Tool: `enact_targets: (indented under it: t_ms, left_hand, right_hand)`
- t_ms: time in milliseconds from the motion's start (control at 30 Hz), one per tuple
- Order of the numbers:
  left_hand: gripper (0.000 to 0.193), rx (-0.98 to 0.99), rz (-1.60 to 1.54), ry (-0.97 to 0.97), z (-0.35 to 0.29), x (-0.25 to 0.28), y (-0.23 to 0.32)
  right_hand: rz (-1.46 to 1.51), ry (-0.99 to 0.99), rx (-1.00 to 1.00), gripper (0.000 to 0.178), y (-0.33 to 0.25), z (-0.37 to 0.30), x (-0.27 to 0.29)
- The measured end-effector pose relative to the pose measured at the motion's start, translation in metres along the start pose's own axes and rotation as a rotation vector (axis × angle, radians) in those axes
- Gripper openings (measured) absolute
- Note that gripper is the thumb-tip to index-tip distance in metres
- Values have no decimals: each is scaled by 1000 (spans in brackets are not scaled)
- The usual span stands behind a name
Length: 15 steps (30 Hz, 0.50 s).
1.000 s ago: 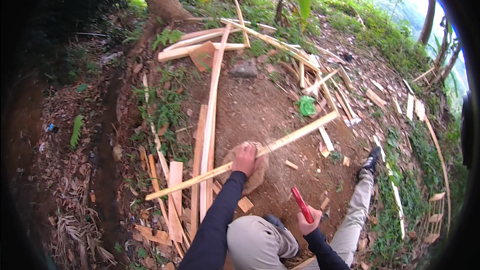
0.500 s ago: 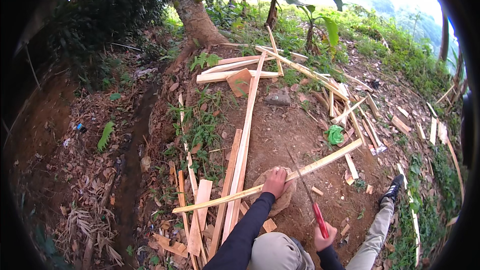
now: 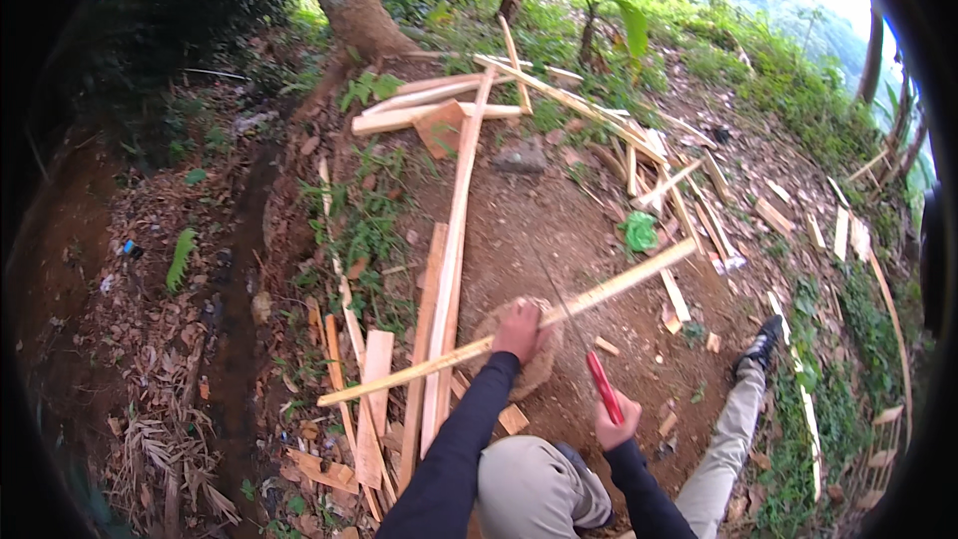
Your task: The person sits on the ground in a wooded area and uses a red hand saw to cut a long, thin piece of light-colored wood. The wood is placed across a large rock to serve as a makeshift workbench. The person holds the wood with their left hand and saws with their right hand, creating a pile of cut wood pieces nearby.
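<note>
A long pale wooden strip [image 3: 439,360] lies slantwise across a low round block [image 3: 529,377] that looks like a stump. My left hand [image 3: 521,329] presses down on the strip over the block, its fingers wrapped round the far edge. In my right hand [image 3: 618,423] is the red handle of a handsaw [image 3: 603,385], gripped in closed fingers. The thin saw blade crosses the strip just right of my left hand and points away from me. How deep the teeth sit in the wood I cannot tell.
Long boards [image 3: 455,240] run away from me on the left, beside a muddy ditch [image 3: 238,339]. More lumber [image 3: 589,110] is piled beyond, near a tree trunk [image 3: 351,5]. A green plastic bag [image 3: 639,231] and several offcuts lie to the right, near my shoe [image 3: 763,341].
My right hand has pushed the saw forward, so its handle is nearer the strip. My left hand keeps its place on the strip. The whole view has shifted slightly.
</note>
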<state>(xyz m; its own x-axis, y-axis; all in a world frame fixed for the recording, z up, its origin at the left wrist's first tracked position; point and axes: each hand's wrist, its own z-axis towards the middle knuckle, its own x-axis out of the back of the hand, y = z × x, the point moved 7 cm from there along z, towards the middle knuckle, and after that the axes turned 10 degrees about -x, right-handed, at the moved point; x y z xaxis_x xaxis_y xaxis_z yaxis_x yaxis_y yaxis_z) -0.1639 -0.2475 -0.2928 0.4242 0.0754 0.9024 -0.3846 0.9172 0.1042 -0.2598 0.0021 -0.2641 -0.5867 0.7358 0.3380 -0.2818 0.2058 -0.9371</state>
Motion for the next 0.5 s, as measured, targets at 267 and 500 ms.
enact_targets:
  t_ms: [267,500]
  left_hand:
    - [42,-46,84,68,-3,1,2]
    - [41,8,53,-11,-7,3,-4]
  right_hand:
    - [-95,-7,6,12,14,-57,54]
    - [0,-83,48,10,3,-16,1]
